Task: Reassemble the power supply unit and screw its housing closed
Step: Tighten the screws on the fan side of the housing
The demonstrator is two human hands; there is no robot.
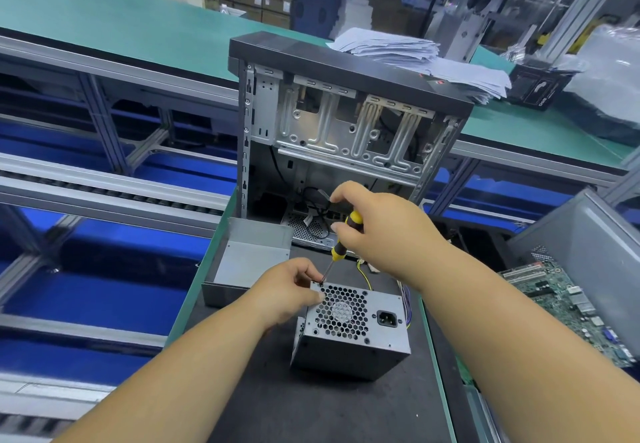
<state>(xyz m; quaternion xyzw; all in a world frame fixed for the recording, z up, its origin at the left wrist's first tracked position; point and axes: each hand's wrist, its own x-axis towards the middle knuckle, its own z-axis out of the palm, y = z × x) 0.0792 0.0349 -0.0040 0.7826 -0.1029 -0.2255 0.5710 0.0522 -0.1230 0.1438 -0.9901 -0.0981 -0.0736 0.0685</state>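
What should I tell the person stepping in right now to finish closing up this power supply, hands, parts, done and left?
Right hand grips the yellow-and-black screwdriver, tip at the top-left corner of the fan-grille face.
Left hand pinches at that same corner, steadying the screw spot.
Power supply unit stands on the dark mat, housing closed around it, cable bundle trailing out behind.
A spare metal cover lies to its left, the open computer case behind.
Done: housing is on. Left: finish this corner screw, then check the other corners; whether they are tight is not visible.
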